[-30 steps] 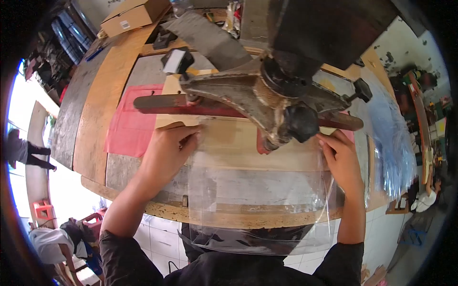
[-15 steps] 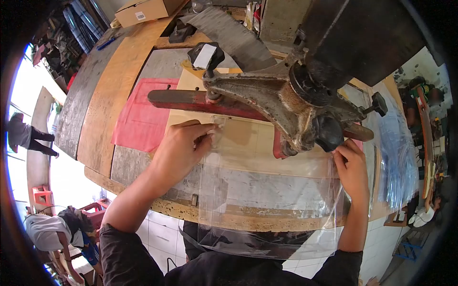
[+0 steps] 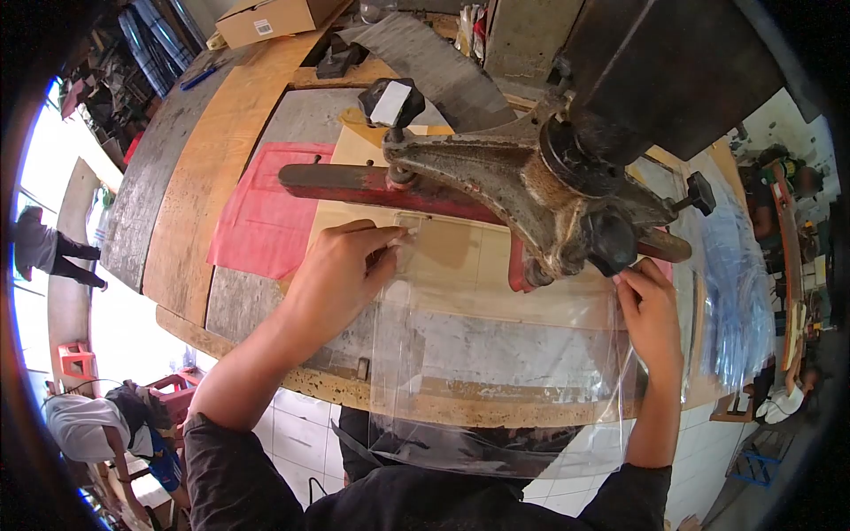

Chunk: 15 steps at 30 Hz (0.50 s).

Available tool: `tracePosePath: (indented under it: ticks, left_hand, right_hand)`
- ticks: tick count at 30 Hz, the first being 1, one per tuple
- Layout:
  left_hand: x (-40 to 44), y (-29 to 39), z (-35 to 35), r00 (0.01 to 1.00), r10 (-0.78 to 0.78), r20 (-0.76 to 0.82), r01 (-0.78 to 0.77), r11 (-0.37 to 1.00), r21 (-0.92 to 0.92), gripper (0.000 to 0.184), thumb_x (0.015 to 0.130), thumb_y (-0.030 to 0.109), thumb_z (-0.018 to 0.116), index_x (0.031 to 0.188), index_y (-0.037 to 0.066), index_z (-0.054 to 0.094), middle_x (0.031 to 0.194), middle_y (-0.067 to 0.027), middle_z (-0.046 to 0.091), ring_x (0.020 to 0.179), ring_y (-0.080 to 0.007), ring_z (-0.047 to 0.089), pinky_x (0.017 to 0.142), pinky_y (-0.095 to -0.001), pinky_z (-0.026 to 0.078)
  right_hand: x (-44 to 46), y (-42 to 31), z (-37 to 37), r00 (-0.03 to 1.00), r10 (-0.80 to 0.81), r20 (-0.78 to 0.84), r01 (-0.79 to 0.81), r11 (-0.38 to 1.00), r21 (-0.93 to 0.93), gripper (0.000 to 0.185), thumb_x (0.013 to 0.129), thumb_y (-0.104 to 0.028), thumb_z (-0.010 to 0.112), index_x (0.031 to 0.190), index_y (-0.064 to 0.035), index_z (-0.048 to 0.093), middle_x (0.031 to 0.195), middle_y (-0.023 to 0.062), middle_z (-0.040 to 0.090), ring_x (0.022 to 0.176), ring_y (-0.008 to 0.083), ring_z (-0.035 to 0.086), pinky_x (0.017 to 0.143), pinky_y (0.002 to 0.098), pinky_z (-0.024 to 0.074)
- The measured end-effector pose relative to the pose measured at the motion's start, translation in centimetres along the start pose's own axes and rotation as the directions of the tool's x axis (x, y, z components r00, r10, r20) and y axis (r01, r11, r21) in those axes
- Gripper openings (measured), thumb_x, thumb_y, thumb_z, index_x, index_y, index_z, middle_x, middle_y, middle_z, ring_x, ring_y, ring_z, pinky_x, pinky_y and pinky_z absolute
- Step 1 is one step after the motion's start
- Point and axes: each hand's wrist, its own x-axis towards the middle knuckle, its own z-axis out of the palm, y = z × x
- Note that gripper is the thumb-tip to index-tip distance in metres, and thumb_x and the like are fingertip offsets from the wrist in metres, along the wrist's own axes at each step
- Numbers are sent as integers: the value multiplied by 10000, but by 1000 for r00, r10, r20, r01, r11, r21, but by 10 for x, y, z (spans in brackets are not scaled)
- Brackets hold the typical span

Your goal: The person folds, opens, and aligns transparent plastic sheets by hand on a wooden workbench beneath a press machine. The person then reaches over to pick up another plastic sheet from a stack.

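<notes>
A clear plastic sheet stretches between my two hands and hangs over the table's front edge. My left hand pinches its upper left corner. Its upper right part is gripped by the closed fingers of my right hand, just below a black knob. Beneath the sheet's far edge lies a pale yellowish board. Above it stands a heavy metal press head with a red-sided bar across its front. Whether the bar touches the sheet, I cannot tell.
Pink sheet material lies left of the press. A pile of clear plastic is at the right. Toward the back stand a cardboard box and a grey strip. Other people are on the far left, lower left and right.
Both hands keep hold of the clear sheet in nearly the same place. The view has shifted very slightly, and the sheet's hanging part has moved a little.
</notes>
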Motion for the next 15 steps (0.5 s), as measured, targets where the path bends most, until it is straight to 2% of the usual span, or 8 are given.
tracePosePath:
  ticks: [7,9,13,15]
  left_hand:
    - [0,-3,2,999,33,-11,-33,999,23,250,921,58,682,1152,-7,752,883,-178,696,705,-274,661,699,-373,532]
    - [1,-4,2,1000,21,-5,-21,999,28,254,916,55,681,1151,-6,755,874,-181,692,704,-279,661,700,-378,533]
    - [1,-2,1,1000,10,8,-11,999,53,260,908,47,672,1148,1,760,878,-189,694,710,-287,666,707,-376,537]
    - [1,-1,0,1000,14,14,-15,999,52,257,908,47,668,1144,3,761,880,-191,695,712,-289,669,707,-374,538]
  right_hand:
    - [-2,3,1,999,-35,-16,35,999,-3,219,980,-35,638,1169,21,733,929,145,617,800,278,618,734,360,481]
    - [-2,3,0,998,-61,-10,60,997,-46,269,981,-66,650,1232,-46,745,963,178,643,836,312,651,776,397,510]
    - [-1,1,-2,1000,4,24,-4,1000,-20,263,972,-54,647,1215,-39,746,993,189,653,885,344,666,802,425,523]
    - [-2,3,1,993,-113,-43,111,993,-42,261,968,-53,647,1210,-36,744,1016,191,654,892,367,667,804,444,529]
